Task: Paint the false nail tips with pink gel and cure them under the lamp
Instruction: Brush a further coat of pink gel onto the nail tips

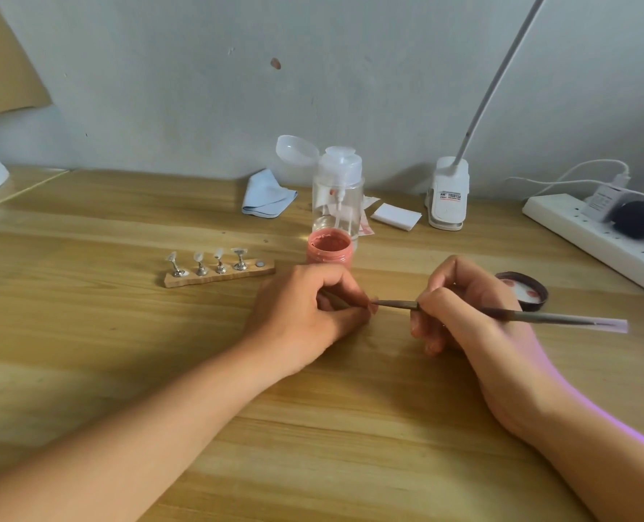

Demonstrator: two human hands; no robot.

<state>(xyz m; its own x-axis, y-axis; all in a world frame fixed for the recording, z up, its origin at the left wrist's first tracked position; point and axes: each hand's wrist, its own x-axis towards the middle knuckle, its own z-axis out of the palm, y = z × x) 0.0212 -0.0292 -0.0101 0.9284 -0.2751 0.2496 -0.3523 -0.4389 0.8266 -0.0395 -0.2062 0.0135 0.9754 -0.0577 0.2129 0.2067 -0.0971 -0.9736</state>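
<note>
While right hand [467, 314] pinches brush [395, 304], left hand [297, 310] fingers clamp nail tip [373, 307] at bristles.

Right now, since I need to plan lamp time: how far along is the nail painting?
Done: the pink gel jar is open, its lid set aside. In hand: the right hand holds the brush against a small piece, mostly hidden, pinched in the left hand, probably the tip missing from the holder's bare spot. Left: four tips on the holder look clear, unpainted and uncured.
</note>
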